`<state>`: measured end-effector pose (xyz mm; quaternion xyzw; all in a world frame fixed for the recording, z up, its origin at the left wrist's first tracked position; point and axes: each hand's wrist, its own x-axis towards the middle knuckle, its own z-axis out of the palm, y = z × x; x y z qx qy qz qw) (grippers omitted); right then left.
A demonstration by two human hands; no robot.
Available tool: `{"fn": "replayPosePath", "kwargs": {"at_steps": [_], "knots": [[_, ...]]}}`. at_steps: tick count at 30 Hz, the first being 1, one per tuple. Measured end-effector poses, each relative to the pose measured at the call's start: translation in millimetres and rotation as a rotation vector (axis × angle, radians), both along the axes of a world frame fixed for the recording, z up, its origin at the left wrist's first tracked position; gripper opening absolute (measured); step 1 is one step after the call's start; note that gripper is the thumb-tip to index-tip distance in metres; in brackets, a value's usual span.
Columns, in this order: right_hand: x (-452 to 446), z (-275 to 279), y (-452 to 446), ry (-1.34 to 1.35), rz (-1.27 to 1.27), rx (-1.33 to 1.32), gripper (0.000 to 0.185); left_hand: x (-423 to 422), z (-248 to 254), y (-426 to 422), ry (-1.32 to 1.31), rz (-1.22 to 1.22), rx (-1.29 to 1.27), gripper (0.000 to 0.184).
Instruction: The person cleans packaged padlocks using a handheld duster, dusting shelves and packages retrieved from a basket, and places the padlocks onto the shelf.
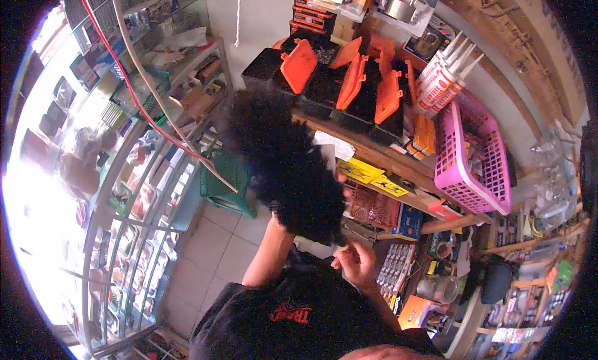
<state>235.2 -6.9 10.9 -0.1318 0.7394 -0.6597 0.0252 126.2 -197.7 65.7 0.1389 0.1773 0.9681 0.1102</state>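
Observation:
A large black, fluffy feather duster (286, 161) fills the middle of the head view, reaching from upper left down to the right. At its lower right end is my right hand (355, 260), closed, with thumb and fingers pinched at what looks like its handle end. My left forearm runs up behind the duster. Most of my left hand (342, 180) is hidden by it, with only what look like fingertips showing at its right edge. Close to those fingertips is a pale flat piece (327, 154), partly covered; whether the left hand holds it is unclear.
Black cases with orange lids (299, 66) stand on the wooden shelf ahead. White sealant tubes (439, 83) and a pink basket (473, 161) are at right. A glass display case (124, 235) lines the left. Behind the duster is a green stool (218, 182); cables (149, 111) hang overhead.

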Motion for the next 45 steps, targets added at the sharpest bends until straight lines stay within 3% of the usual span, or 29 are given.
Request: {"fn": "replayPosePath", "kwargs": {"at_steps": [2, 4, 8, 11, 12, 14, 15, 17, 19, 22, 26, 29, 31, 34, 36, 38, 41, 44, 45], "knots": [[5.8, -10.9, 6.4, -0.131, -0.027, 0.047, 0.022, 4.3, 2.1, -5.9, 0.031, 0.049, 0.015, 0.034], [9.5, -52.2, 24.5, -0.158, -0.002, 0.118, 0.007, 8.6, 4.1, -8.6, 0.060, 0.099, 0.035, 0.038], [5.0, -105.6, 46.1, 0.179, 0.005, 0.331, 0.020, 6.0, 23.7, -20.7, -0.059, 0.207, 0.179, 0.049], [13.8, -158.6, 66.3, 0.401, -0.154, 0.670, 0.022, 0.0, 23.1, -21.4, -0.217, 0.248, 0.115, 0.051], [23.8, -161.6, 73.4, 0.263, -0.186, 0.644, 0.023, -1.5, 20.8, -19.9, -0.280, 0.298, 0.094, 0.049], [43.8, -132.0, 74.9, -0.015, -0.239, 0.585, 0.025, -5.9, 12.8, -17.0, -0.271, 0.338, 0.078, 0.048], [56.7, -137.4, 77.4, -0.057, -0.280, 0.418, 0.025, -7.7, 4.3, -15.9, -0.271, 0.351, 0.064, 0.047], [75.6, -151.3, 86.4, -0.122, -0.373, 0.078, 0.026, -15.1, -28.2, -11.4, -0.011, 0.191, 0.372, 0.050], [77.0, -159.4, 96.8, 0.045, -0.358, 0.161, 0.029, -12.3, -45.5, -6.6, -0.097, 0.265, 0.111, 0.049], [68.1, -121.5, 79.5, -0.018, -0.287, -0.104, 0.027, -6.8, -49.9, 4.9, -0.163, 0.302, -0.202, 0.049], [58.4, -76.6, 47.1, -0.168, -0.384, 0.272, 0.030, -8.8, -32.6, 25.7, -0.055, 0.156, -0.109, 0.057], [69.2, -86.8, 55.4, -0.167, -0.399, 0.424, 0.026, -27.6, -20.2, 11.9, -0.276, 0.170, -0.046, 0.049], [83.1, -101.8, 61.5, -0.233, -0.451, 0.305, 0.031, -20.4, 3.6, 14.2, -0.244, 0.183, -0.087, 0.053], [93.3, -128.4, 60.9, -0.191, -0.514, 0.212, 0.033, -26.4, -6.0, 15.7, -0.207, 0.164, -0.140, 0.053], [93.3, -125.9, 52.9, -0.160, -0.523, 0.117, 0.032, -21.4, 2.3, 33.7, -0.261, 0.163, -0.134, 0.056], [82.4, -100.0, 40.0, -0.162, -0.497, -0.035, 0.033, -18.3, -3.5, 45.4, -0.142, 0.069, -0.079, 0.050], [72.2, -89.1, 38.8, -0.127, -0.413, 0.319, 0.035, -24.7, -4.7, 57.3, -0.076, 0.007, 0.020, 0.054], [76.8, -74.7, 22.7, -0.281, -0.420, 0.003, 0.034, -32.4, -3.9, 38.6, -0.194, -0.038, 0.015, 0.052], [79.6, -83.5, 22.2, -0.290, -0.398, 0.021, 0.034, -30.6, 9.6, 33.0, -0.281, -0.040, -0.044, 0.052]]}}
